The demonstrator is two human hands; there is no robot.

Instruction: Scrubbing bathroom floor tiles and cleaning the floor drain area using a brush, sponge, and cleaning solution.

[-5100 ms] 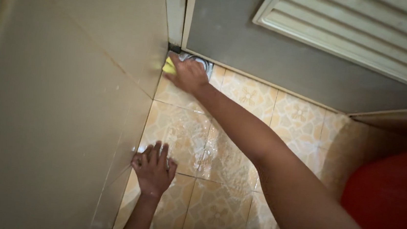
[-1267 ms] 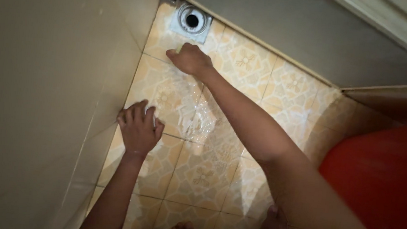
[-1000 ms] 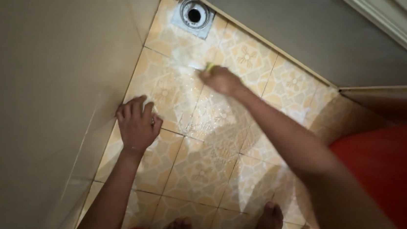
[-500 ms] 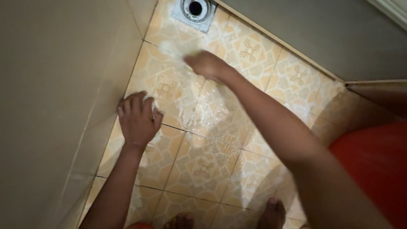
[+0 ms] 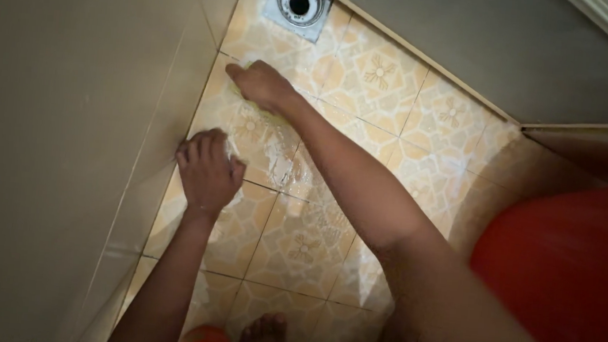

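My right hand [image 5: 261, 85] presses a yellow sponge [image 5: 237, 92] onto the wet, patterned yellow floor tile [image 5: 371, 74], close to the beige wall. Only a thin edge of the sponge shows under the fingers. My left hand [image 5: 207, 171] lies flat on the floor by the foot of the wall, fingers together, holding nothing. Foam and water shine on the tiles between the two hands.
A square metal floor drain [image 5: 298, 5] sits in the far corner. A grey door [image 5: 477, 39] runs along the top. The beige tiled wall [image 5: 65, 135] fills the left. A large red tub [image 5: 573, 275] stands at right. My bare foot [image 5: 264, 340] shows at the bottom.
My right hand has swept the sponge left toward the wall, after sweeping right a second ago. The left hand stays planted. The view has shifted slightly down.
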